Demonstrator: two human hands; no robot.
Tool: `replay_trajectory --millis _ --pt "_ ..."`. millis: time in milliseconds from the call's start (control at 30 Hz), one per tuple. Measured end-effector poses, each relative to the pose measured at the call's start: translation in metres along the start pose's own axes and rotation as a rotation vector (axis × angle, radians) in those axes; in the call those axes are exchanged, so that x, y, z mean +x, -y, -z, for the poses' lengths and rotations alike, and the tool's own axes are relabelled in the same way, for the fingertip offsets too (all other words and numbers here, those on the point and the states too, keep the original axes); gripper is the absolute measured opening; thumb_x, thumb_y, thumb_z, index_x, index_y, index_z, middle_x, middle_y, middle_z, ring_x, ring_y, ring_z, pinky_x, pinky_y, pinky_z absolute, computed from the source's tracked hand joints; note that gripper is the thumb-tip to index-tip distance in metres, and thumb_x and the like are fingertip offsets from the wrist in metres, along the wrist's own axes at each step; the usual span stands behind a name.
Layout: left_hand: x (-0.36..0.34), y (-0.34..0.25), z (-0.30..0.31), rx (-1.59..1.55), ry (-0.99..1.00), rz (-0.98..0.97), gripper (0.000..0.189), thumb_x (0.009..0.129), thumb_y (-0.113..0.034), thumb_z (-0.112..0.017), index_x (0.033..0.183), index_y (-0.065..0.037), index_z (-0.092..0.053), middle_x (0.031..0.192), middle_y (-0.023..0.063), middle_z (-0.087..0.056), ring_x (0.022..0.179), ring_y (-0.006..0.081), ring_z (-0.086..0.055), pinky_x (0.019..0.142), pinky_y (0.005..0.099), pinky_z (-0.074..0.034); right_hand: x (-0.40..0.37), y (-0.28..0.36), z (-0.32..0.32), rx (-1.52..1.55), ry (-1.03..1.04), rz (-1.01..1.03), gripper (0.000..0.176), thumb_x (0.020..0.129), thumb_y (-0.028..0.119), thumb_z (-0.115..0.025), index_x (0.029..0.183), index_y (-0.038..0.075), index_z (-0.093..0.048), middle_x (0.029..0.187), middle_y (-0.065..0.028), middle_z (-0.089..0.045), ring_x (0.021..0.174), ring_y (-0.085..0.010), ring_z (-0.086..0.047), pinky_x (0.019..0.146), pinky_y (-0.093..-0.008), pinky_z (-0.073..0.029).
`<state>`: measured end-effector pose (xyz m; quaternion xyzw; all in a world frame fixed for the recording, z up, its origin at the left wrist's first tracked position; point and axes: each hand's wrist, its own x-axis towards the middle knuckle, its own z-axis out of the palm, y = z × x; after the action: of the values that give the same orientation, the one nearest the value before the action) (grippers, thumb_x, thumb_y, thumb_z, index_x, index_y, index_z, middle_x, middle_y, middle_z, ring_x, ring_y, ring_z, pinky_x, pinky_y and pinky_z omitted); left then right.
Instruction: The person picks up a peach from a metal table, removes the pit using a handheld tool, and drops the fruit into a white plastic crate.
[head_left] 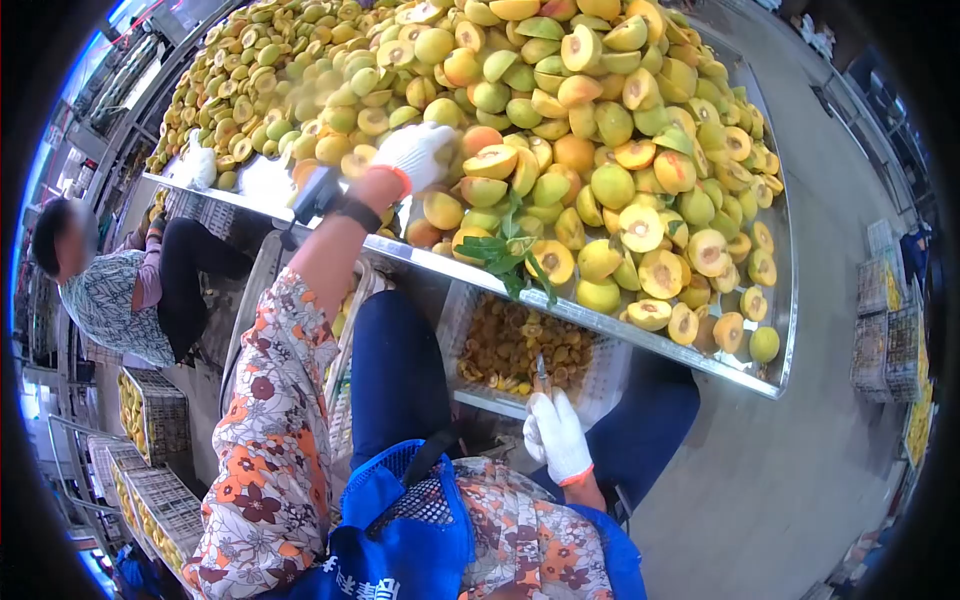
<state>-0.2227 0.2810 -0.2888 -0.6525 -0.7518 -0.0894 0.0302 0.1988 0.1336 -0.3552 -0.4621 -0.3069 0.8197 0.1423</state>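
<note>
I have the left hand (415, 157), in a white glove, over the near part of the fruit heap (612, 185); its fingers blur against the pile, so I cannot tell whether they grip a piece or are loose. The right hand (560, 438), gloved too, is closed around a slim metal tool (541, 368), its tip pointing away from me over a white crate (606, 372).

The fruit, yellow, green and orange, much of it cut in halves, lies heaped across the metal table (640, 338). I see a sprig of green leaves (490, 250) at the heap's near edge, right of the left hand. Below the table's near rim, the crate holds brownish-orange fruit pieces (520, 345). On the left sits another person (120, 305), with filled crates (160, 415) nearer to me; stacked baskets (885, 345) stand well apart on the right.
</note>
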Motion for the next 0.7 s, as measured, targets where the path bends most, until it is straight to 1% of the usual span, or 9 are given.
replay_trajectory --millis 67,100,167,233,300,433,500,600,700 --pt "-0.021 -0.007 0.008 -0.237 -0.197 0.037 0.04 0.083 -0.015 -0.068 0.122 -0.014 -0.065 0.117 0.016 -0.066 0.11 0.0368 -0.064 0.096 0.0409 -0.052 -0.001 0.001 0.0 -0.034 -0.011 -0.01 0.016 0.106 0.026 -0.052 0.099 0.013 -0.047 0.064 0.0033 -0.041 0.046 -0.007 -0.038 0.039 -0.0243 -0.028" --pt "-0.034 -0.022 0.02 -0.438 -0.321 0.15 0.04 0.082 -0.012 -0.067 0.121 -0.013 -0.066 0.115 0.0132 -0.067 0.11 0.0293 -0.066 0.097 0.0365 -0.051 -0.003 0.0 0.0 -0.068 -0.02 -0.026 0.015 0.106 0.026 -0.052 0.1 0.013 -0.047 0.063 0.0033 -0.04 0.045 -0.0071 -0.038 0.039 -0.0246 -0.028" --pt "-0.063 -0.045 0.045 -0.724 -0.323 0.211 0.04 0.082 -0.012 -0.062 0.121 -0.01 -0.067 0.111 0.0085 -0.067 0.102 0.0207 -0.064 0.089 0.0312 -0.052 -0.006 0.0 0.0 -0.095 -0.014 0.018 0.015 0.106 0.026 -0.052 0.1 0.013 -0.047 0.063 0.0031 -0.04 0.045 -0.0073 -0.037 0.039 -0.0249 -0.027" --pt "-0.097 -0.076 0.054 -1.062 -0.237 0.104 0.041 0.083 -0.015 -0.056 0.121 -0.006 -0.067 0.111 0.0051 -0.064 0.097 0.0155 -0.06 0.083 0.0265 -0.05 -0.01 0.005 -0.002 -0.14 -0.01 0.062 0.015 0.106 0.027 -0.052 0.101 0.013 -0.046 0.062 0.0029 -0.039 0.044 -0.0075 -0.036 0.039 -0.0252 -0.026" --pt "-0.122 -0.109 0.064 -1.315 0.12 0.169 0.043 0.085 -0.02 -0.051 0.122 -0.003 -0.066 0.113 0.0053 -0.063 0.097 0.015 -0.058 0.082 0.0237 -0.047 -0.012 0.011 -0.01 -0.141 -0.01 0.079 0.016 0.105 0.027 -0.052 0.102 0.013 -0.046 0.061 0.0025 -0.039 0.043 -0.008 -0.036 0.039 -0.0258 -0.024" --pt "-0.121 -0.143 0.055 -1.204 0.167 0.201 0.052 0.087 -0.022 -0.055 0.135 -0.002 -0.061 0.123 0.0092 -0.064 0.111 0.0165 -0.058 0.096 0.0294 -0.047 -0.018 0.013 -0.019 -0.145 -0.014 0.078 0.016 0.105 0.027 -0.053 0.104 0.012 -0.046 0.062 0.0018 -0.04 0.044 -0.0088 -0.037 0.039 -0.026 -0.026" --pt "-0.113 -0.137 0.012 -1.057 0.14 0.105 0.049 0.086 -0.023 -0.058 0.13 -0.004 -0.065 0.117 0.0097 -0.068 0.107 0.0196 -0.063 0.096 0.0318 -0.049 -0.019 0.003 -0.017 -0.139 -0.015 0.081 0.017 0.105 0.027 -0.053 0.104 0.012 -0.046 0.062 0.0018 -0.041 0.044 -0.0088 -0.037 0.039 -0.026 -0.026" --pt "-0.116 -0.158 0.043 -0.863 0.351 0.13 0.039 0.085 -0.024 -0.06 0.118 -0.004 -0.069 0.107 0.0111 -0.071 0.101 0.0224 -0.067 0.093 0.0341 -0.051 -0.025 0.0 -0.016 -0.146 -0.023 0.079 0.017 0.105 0.028 -0.054 0.104 0.013 -0.046 0.063 0.0019 -0.042 0.045 -0.0087 -0.037 0.039 -0.026 -0.027" --pt "-0.143 -0.171 0.032 -0.878 0.332 0.014 0.031 0.084 -0.023 -0.062 0.106 -0.003 -0.07 0.1 0.0127 -0.071 0.098 0.0231 -0.068 0.091 0.0352 -0.053 -0.03 -0.001 -0.013 -0.12 -0.04 0.083 0.017 0.106 0.028 -0.054 0.103 0.013 -0.048 0.063 0.0022 -0.043 0.045 -0.0085 -0.037 0.039 -0.0259 -0.027"
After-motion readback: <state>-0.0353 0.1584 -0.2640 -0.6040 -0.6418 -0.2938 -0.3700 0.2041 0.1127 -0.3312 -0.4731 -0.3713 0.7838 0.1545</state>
